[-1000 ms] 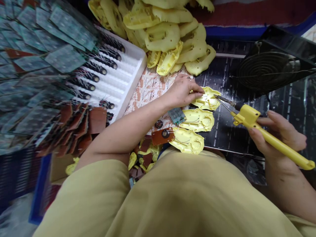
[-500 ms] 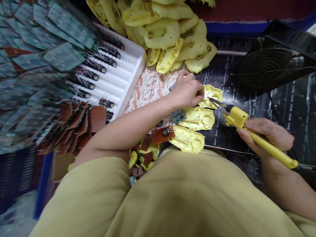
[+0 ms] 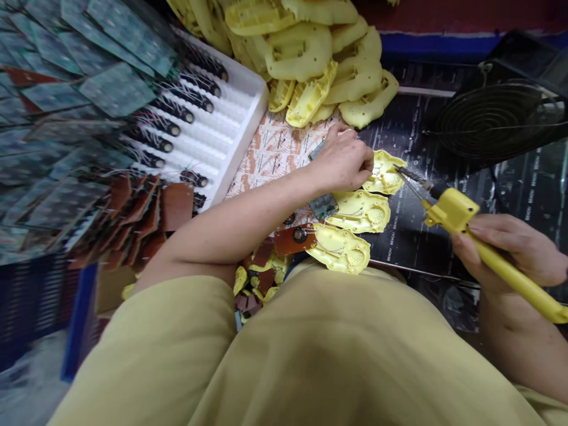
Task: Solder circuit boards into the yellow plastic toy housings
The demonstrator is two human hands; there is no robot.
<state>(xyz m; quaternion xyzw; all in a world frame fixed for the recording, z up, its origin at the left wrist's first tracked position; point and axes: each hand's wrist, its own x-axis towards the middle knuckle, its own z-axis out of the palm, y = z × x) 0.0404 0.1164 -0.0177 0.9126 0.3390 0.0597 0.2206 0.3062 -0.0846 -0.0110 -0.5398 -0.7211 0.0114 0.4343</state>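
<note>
My right hand is closed around the yellow handle of a soldering iron; its dark tip points left and hovers at the right edge of a small yellow plastic shell. My left hand rests on that shell's left side with fingers curled and pinched on it. Two more yellow shells lie in a row just below, with a small green circuit board and a brown board with a round part wired beside them.
A heap of yellow plastic shells sits at the back. A white ridged tray with black wired parts stands on the left, beside stacks of green boards and brown boards. A black fan is at the right.
The soldering iron's tip touched the shell half a second ago and has now pulled back slightly to the right. My left hand has stayed on the shell, sliding a little over it.
</note>
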